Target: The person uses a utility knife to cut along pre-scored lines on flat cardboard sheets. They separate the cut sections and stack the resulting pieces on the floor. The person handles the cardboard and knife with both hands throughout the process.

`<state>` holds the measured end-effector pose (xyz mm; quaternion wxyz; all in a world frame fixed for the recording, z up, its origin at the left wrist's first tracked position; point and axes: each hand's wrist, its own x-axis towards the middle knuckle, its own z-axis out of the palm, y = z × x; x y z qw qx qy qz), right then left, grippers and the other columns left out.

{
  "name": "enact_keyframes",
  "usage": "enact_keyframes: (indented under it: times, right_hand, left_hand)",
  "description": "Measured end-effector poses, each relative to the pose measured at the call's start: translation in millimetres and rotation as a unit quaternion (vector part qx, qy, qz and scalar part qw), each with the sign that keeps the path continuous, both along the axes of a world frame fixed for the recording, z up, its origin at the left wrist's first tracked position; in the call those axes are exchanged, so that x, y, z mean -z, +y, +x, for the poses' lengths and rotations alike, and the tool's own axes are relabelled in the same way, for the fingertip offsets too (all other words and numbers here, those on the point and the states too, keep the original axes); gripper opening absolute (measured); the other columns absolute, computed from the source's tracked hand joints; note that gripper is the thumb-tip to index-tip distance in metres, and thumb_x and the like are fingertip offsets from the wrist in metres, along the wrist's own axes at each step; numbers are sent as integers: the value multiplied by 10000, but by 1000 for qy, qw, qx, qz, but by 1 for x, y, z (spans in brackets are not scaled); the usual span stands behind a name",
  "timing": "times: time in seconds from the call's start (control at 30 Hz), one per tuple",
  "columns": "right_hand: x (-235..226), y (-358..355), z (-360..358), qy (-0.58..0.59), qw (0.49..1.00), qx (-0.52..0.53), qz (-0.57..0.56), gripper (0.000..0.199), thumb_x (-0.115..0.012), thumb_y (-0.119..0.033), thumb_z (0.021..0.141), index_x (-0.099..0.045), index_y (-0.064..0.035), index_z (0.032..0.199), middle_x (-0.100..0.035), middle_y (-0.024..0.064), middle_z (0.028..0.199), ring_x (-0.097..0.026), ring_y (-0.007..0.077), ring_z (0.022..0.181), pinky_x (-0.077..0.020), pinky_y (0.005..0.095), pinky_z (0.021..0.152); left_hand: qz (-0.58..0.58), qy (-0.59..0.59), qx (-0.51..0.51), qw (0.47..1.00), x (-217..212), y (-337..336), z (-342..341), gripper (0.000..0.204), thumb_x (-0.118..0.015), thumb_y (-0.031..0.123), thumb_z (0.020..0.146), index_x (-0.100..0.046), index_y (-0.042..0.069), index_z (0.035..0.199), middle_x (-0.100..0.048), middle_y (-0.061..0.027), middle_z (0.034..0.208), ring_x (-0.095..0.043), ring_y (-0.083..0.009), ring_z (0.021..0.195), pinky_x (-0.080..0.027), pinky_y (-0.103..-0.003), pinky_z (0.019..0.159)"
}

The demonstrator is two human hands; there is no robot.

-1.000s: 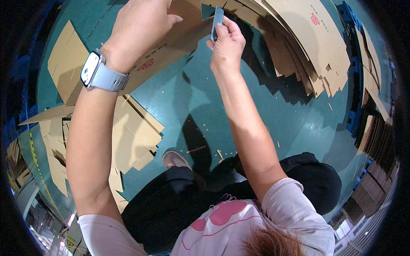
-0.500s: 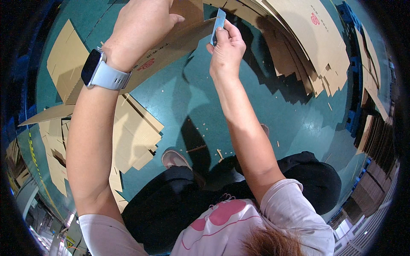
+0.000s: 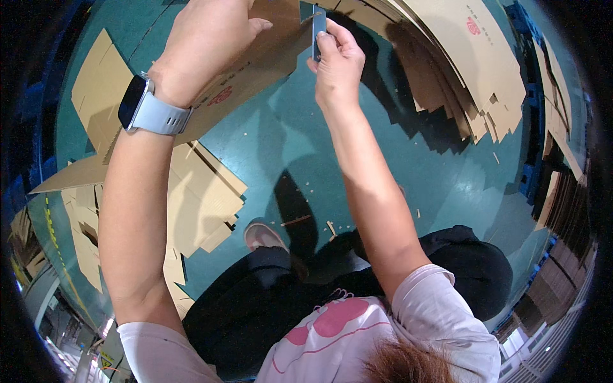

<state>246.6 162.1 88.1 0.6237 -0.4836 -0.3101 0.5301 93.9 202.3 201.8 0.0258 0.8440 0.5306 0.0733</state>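
Note:
My right hand [image 3: 340,67] is closed around a flat blue strip [image 3: 318,35], thumb pressed along it. The strip stands nearly upright against the right end of a brown cardboard sheet or box [image 3: 255,73] with red and dark print on its side. My left hand [image 3: 211,41] lies over the top of this cardboard, its thumb pointing right. The other left fingers run out of the picture at the top, so their grip is hidden. A watch with a pale strap [image 3: 159,115] is on my left wrist. Flaps [image 3: 70,175] of cardboard stick out left, beyond my forearm.
A fanned stack of flat cardboard sheets [image 3: 476,70] lies at the far right. More flattened cardboard [image 3: 201,198] lies at the left on the green floor [image 3: 377,153], which has small scraps on it. Blue pallets [image 3: 531,127] and further cardboard piles [image 3: 568,210] stand along the right side.
My right hand has moved slightly left, and the blue strip has turned from slanted to nearly upright against the cardboard's end. The left hand has shifted only a little.

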Motion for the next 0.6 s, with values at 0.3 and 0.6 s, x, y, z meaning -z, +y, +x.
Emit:
enact_keyframes:
  times: [0.3, 0.6]
  right_hand:
    - [-1, -1, -10, -12, 999, 33, 13, 369, -522, -57, 869, -460, 26, 1223, -469, -50, 702, -430, 25, 597, -377, 186, 506]
    - [2, -7, -12, -19, 997, 65, 21, 356, -502, -25, 874, -468, 58, 1219, -514, -29, 751, -441, 22, 614, -366, 176, 519]
  left_hand:
    - [27, -17, 1, 999, 4, 2, -1, 379, -675, 282, 748, -613, -10, 980, -617, -212, 853, -594, -366, 811, -475, -417, 705]
    - [-20, -61, -56, 996, -27, -18, 23, 190, -671, 137, 704, -635, -38, 769, -608, -233, 752, -606, -363, 750, -484, -400, 687]
